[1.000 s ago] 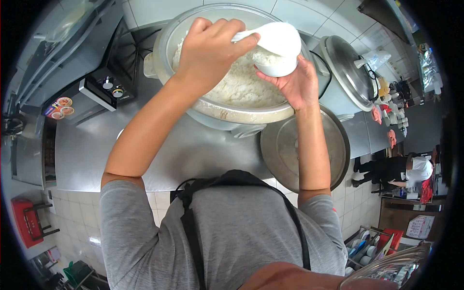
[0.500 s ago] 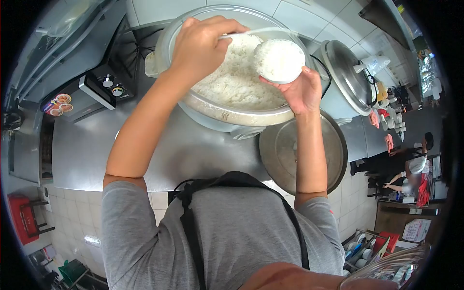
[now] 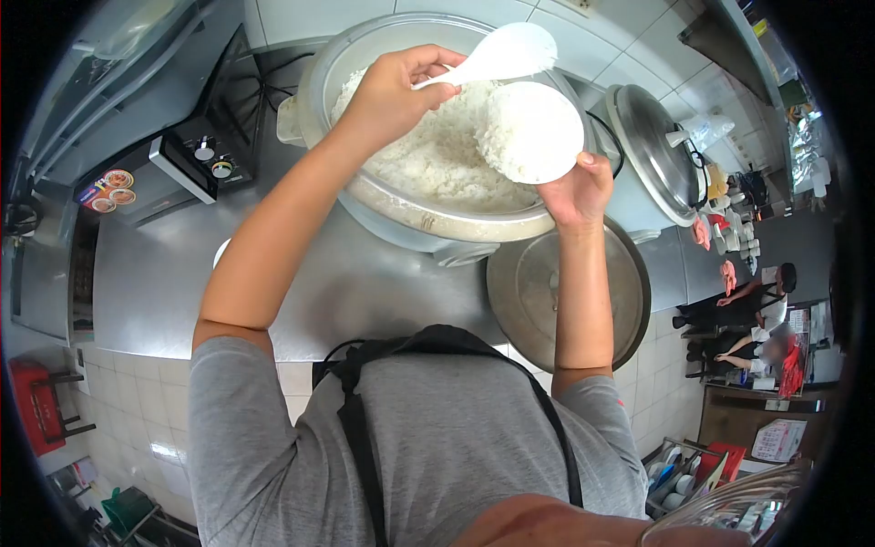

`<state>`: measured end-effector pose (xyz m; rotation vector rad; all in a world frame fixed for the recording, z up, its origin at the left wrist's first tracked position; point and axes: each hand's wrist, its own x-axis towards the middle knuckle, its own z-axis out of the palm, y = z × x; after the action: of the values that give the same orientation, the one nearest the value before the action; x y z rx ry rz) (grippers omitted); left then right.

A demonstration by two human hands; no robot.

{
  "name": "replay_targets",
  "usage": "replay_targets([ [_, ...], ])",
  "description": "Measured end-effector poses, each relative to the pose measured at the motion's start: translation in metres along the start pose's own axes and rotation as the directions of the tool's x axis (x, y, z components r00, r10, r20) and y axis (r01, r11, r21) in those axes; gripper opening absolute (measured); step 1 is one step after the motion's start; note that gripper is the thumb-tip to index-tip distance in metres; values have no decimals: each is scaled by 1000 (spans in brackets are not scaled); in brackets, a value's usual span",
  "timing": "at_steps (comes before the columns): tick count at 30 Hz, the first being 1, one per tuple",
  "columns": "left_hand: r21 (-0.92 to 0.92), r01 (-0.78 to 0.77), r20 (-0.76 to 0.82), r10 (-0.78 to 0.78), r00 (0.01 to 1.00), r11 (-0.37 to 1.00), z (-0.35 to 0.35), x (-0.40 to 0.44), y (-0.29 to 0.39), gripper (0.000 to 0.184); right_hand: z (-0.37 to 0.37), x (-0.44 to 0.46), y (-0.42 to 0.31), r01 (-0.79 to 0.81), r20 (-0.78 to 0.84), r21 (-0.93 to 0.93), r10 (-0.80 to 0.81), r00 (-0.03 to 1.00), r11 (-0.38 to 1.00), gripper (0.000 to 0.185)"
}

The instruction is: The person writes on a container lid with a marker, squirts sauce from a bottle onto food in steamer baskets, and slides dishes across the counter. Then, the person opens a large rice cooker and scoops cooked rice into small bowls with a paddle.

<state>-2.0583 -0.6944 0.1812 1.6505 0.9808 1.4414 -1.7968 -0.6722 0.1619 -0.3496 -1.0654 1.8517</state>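
My left hand (image 3: 401, 91) is closed around the handle of a white rice paddle (image 3: 515, 53), raised over the cooker with its flat blade to the right. My right hand (image 3: 579, 191) grips a white bowl (image 3: 554, 128) from below and the right. The bowl is tilted, and white rice (image 3: 499, 150) lies along its left side. Both hands are above a large rice cooker (image 3: 428, 219) whose pot holds a broad mass of cooked rice (image 3: 410, 164). The bowl and my left hand hide parts of that rice.
A round metal lid (image 3: 529, 292) lies below the cooker, partly behind my right forearm. To the right stands a second lidded cooker (image 3: 652, 137). A microwave (image 3: 173, 173) sits at the left on the steel counter (image 3: 365, 301). Two people (image 3: 766, 310) are at the far right.
The paddle has turned so its blade faces me, and my left hand has lowered slightly. The bowl has tipped and moved slightly down, showing more bare white surface on its right.
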Motion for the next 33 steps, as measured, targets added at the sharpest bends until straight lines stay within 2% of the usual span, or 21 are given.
replay_targets([
  [3, 278, -146, 16, 147, 989, 950, 6, -9, 4, 32, -16, 1, 2, -6, -70, 56, 10, 997, 998, 77],
  [6, 399, -180, -22, 206, 978, 899, 5, -16, 11, 37, -24, 4, 3, -16, -32, 110, 19, 999, 994, 76],
  [8, 80, -86, -184, 99, 978, 993, 2, -12, 6, 39, -20, 4, 3, 7, -17, 97, -6, 1000, 995, 85],
  [9, -91, -53, -248, 29, 968, 994, 0, -11, 3, 40, -17, 5, 2, 21, -10, 90, -20, 1000, 996, 91],
  [13, 126, 176, -170, -154, 973, 976, 22, -27, 9, 33, 3, 2, -2, 56, 32, 127, -61, 998, 990, 92],
  [17, 375, 1, -153, 61, 986, 927, 57, -44, 22, 34, 4, 4, -1, 105, 82, 156, -119, 990, 982, 87],
  [18, 412, -102, -153, 179, 972, 906, 63, -45, 18, 37, 5, 4, -1, 119, 89, 160, -135, 987, 980, 85],
  [21, 679, -259, -69, 411, 909, 687, 70, -40, 17, 36, 4, 3, 0, 149, 34, 112, -153, 988, 983, 85],
  [24, 404, -118, -56, 154, 987, 907, 56, -31, 28, 33, 6, 2, 1, 170, 32, 114, -175, 984, 979, 86],
  [27, 259, -42, -203, 97, 974, 965, 39, -24, 29, 35, 5, 1, 0, 143, 66, 127, -152, 986, 982, 90],
  [28, 353, -108, -211, 192, 959, 929, 39, -23, 25, 37, 4, 1, 0, 146, 63, 126, -155, 986, 981, 90],
  [31, 629, -290, -1, 374, 927, 721, 45, -28, 24, 34, 2, 0, 1, 159, 48, 117, -166, 985, 980, 91],
  [33, 520, -221, -27, 274, 961, 825, 41, -24, 27, 32, 2, 0, 1, 172, 33, 105, -177, 984, 979, 92],
])
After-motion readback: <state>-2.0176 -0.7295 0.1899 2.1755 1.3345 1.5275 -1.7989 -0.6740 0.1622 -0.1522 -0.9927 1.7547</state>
